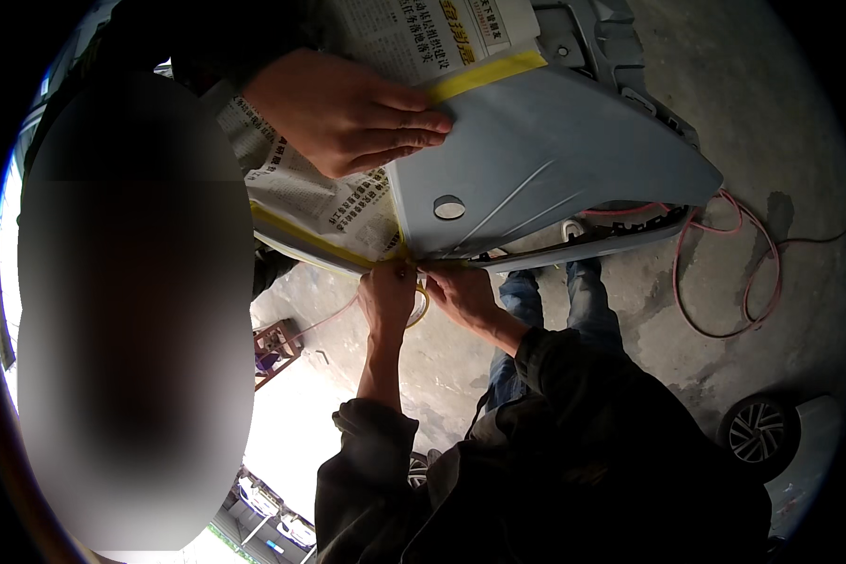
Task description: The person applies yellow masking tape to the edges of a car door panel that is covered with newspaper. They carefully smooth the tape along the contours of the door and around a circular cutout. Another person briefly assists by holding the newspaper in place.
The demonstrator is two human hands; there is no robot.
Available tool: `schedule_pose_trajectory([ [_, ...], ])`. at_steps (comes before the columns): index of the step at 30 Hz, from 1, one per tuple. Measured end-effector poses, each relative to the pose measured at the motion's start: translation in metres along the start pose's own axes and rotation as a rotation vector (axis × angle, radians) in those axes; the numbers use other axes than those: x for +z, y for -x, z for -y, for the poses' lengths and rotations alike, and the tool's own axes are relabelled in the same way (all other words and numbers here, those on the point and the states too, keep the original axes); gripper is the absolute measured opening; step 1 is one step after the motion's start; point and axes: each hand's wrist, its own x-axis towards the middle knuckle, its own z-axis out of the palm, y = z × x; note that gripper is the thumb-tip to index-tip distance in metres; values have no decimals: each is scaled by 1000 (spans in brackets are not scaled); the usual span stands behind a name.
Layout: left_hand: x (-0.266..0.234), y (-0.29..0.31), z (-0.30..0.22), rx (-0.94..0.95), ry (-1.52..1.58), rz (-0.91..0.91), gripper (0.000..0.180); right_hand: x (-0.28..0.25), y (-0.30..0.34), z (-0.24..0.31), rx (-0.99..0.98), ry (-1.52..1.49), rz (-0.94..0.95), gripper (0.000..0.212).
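Note:
My left hand point(387, 293) is closed, its fingers pinching yellow masking tape point(401, 252) at the near edge of a grey car body panel point(545, 141). Close beside it, my right hand point(459, 293) has its fingertips pressed together at the same edge; what they grip is hidden. A ring-shaped tape roll point(422, 307) hangs between my two hands, partly covered by the left one. Newspaper point(348, 202) covers the panel's left part, bordered by yellow tape. Another person's hand point(352, 117) lies on the paper and tape strip, fingertips reaching the bare grey surface.
The other person stands close on the left. A red hose point(775, 282) lies coiled on the concrete floor point(799, 113) at the right, with a wheel point(759, 437) farther down. A brown metal frame point(277, 350) stands at the lower left.

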Motion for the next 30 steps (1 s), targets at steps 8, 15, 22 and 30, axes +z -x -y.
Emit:
schedule_pose_trajectory([
  [8,5,0,4,76,36,-64,19,0,-2,0,-8,14,19,30],
  [15,3,1,6,36,35,-17,21,3,-2,2,11,10,50,31],
  [22,5,1,6,38,-34,-43,19,11,-1,6,40,134,73,36],
  [30,-3,7,2,20,-101,-2,19,-2,23,-19,173,-38,13,30],
])
